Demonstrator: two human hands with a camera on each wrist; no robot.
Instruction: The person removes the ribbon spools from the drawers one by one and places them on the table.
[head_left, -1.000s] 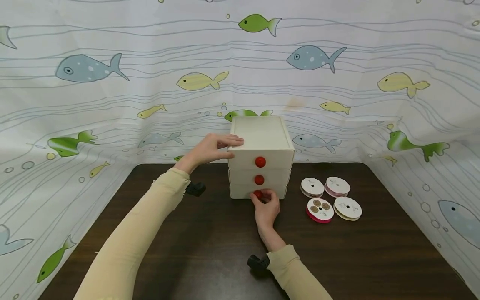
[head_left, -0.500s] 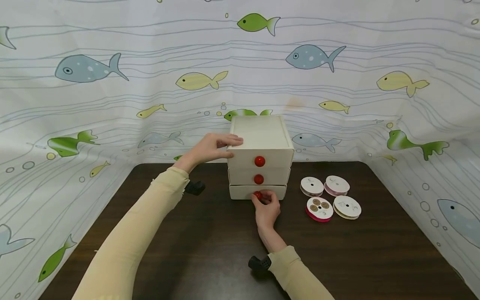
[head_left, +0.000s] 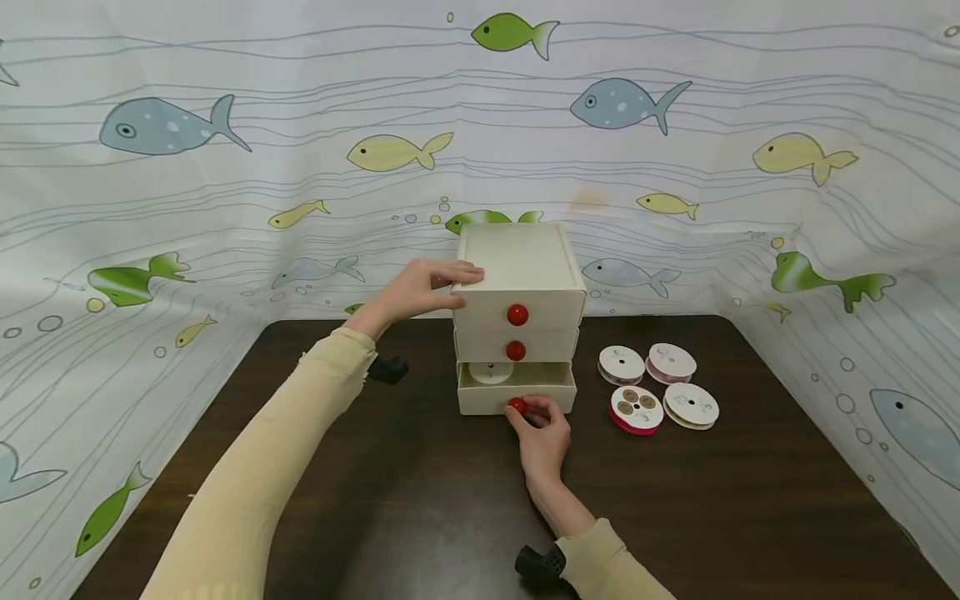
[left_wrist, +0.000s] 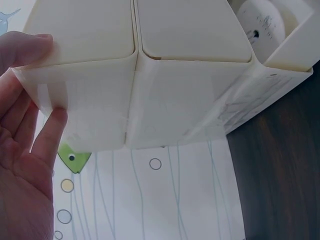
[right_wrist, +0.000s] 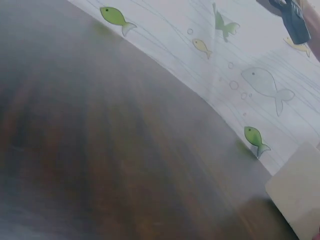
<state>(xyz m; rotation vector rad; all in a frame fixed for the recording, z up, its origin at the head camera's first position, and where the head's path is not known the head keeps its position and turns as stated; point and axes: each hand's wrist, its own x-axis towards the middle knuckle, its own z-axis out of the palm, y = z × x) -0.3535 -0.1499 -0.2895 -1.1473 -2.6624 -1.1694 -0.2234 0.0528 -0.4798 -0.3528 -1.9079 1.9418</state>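
Observation:
A cream three-drawer box (head_left: 521, 257) stands at the back of the table. My left hand (head_left: 416, 290) grips its upper left corner; in the left wrist view, the thumb lies on the front and the fingers reach round the edge. With thumb and fingers, my right hand (head_left: 543, 446) pinches the red knob (head_left: 517, 405) of the bottom drawer (head_left: 480, 402), which is pulled partway out. Inside that drawer, at the left, lies a white ribbon spool (left_wrist: 262, 22), partly hidden. The upper two drawers are closed. In the right wrist view the right hand does not show.
Several ribbon spools lie to the right of the box, among them one with pink-red ribbon (head_left: 636, 410) and one with cream ribbon (head_left: 691, 405). The dark wooden table (head_left: 405, 500) is bordered by a fish-patterned cloth (head_left: 315, 133).
My right hand has drawn the bottom drawer out toward me, and the spool inside has come into sight. The left hand keeps its grip on the box. The head view has tilted slightly down.

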